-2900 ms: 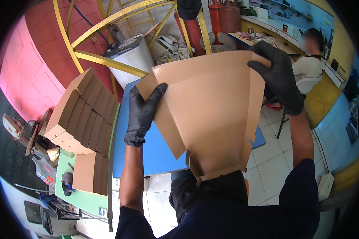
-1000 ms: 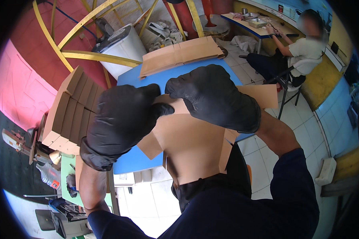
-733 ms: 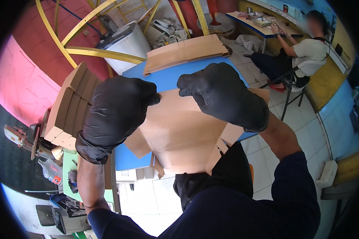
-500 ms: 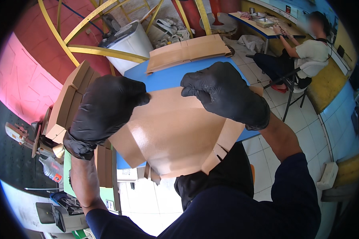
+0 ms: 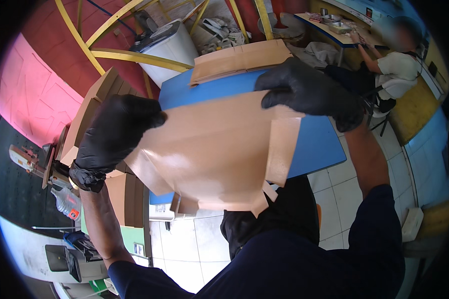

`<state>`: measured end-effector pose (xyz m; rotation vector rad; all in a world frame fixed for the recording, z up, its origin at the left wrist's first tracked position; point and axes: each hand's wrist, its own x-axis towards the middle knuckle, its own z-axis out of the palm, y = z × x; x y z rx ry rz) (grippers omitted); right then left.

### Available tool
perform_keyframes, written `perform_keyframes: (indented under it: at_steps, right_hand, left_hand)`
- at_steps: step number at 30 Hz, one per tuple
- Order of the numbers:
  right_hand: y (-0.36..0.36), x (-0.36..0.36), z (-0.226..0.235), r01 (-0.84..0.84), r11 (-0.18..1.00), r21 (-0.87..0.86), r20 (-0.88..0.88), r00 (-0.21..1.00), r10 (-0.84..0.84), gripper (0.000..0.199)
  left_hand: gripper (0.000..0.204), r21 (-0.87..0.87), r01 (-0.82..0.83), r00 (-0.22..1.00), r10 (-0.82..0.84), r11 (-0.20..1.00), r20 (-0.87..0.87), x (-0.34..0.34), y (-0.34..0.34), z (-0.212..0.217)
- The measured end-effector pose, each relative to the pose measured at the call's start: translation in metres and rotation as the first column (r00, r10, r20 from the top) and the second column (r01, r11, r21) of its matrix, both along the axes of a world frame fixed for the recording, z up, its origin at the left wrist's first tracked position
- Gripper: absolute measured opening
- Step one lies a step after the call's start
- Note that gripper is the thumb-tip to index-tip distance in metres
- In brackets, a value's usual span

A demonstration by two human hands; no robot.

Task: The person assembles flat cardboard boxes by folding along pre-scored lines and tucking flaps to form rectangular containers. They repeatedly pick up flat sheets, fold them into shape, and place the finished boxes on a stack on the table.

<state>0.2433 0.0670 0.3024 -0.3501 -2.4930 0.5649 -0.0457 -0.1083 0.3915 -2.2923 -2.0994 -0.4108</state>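
Observation:
Both my hands wear black gloves and hold up one brown cardboard box blank [image 5: 212, 154], glossy on the side toward me. My left hand [image 5: 117, 132] pinches its far left corner, thumb along the edge. At the far right corner, my right hand [image 5: 309, 92] grips it between thumb and fingers. The side flaps of the blank are partly bent up, and small slotted tabs stick out at its near corners. It is tilted above the near part of a blue table [image 5: 317, 149].
A stack of flat cardboard blanks [image 5: 242, 60] lies on the table's far side. Folded boxes [image 5: 122, 199] are piled at the left on a green surface. Beyond are a yellow metal frame [image 5: 134, 56] and a white bin [image 5: 172, 57]. A person [image 5: 394, 65] sits at another table, far right.
My hands have moved apart, the right one outward to the right and the left one slightly left. The blank's right side flap has folded up more, and its far edge is stretched wider.

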Motion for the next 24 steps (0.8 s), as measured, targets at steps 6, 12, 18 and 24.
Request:
perform_keyframes:
  at_steps: [6,12,18,24]
  right_hand:
    - [0.01,0.016,0.007,0.145,0.989,0.024,-0.02,0.989,-0.145,0.026]
    - [-0.011,0.001,0.013,0.08,0.995,0.056,0.024,0.996,-0.081,0.031]
    - [-0.041,-0.053,0.006,-0.021,0.925,0.379,-0.11,0.992,0.068,0.025]
    - [-0.053,-0.055,0.002,-0.011,0.937,0.349,-0.157,0.985,0.07,0.022]
  left_hand:
    - [0.024,-0.005,-0.004,1.0,0.004,1.0,-0.017,-0.025,-0.005,0.001]
    - [0.016,0.044,0.063,0.998,-0.063,0.997,-0.003,-0.004,-0.003,-0.016]
    - [0.016,0.103,0.204,0.979,-0.205,0.974,0.004,0.036,-0.006,-0.029]
    - [0.016,-0.052,0.05,0.972,-0.037,0.997,0.234,0.026,-0.011,-0.025]
